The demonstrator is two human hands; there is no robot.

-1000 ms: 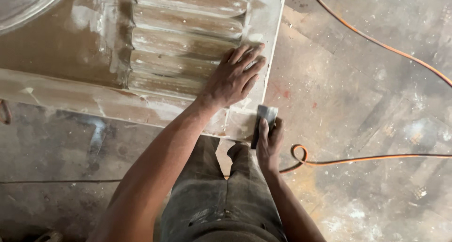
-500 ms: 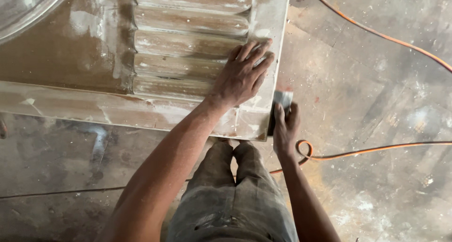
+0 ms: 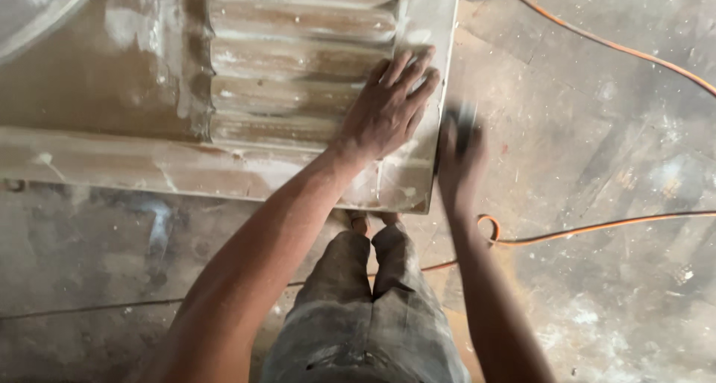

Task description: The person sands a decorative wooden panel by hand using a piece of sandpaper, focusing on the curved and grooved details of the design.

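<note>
Left hand is spread flat, palm down and fingers fanned, pressing on the dusty brown moulded panel with its raised horizontal ribs, gripping nothing, just bearing down near the panel's right-hand rail. Right hand is blurred, wrapped around a small dark grey sanding block that sits against the panel's outer right edge, fingers closed on it, though the smear hides exactly how they lie. The panel lies flat and raised off the stained concrete floor, its near right corner just above the person's dusty grey trousers. As for direction: the edge being worked runs up and down the view, away from the person, and the block looks to have its long side set along that line, though the blur leaves that uncertain; the ribs lie across it, left to right. Risks, as I read it: the block sits on a narrow edge, so a tilt could round the corner or skid off toward the floor, and the bracing fingertips lie just beside that edge, so a slip inward might catch them. The thin orange cable loops on the floor near the right forearm and the feet, a snag or trip hazard if the stance changes.
</note>
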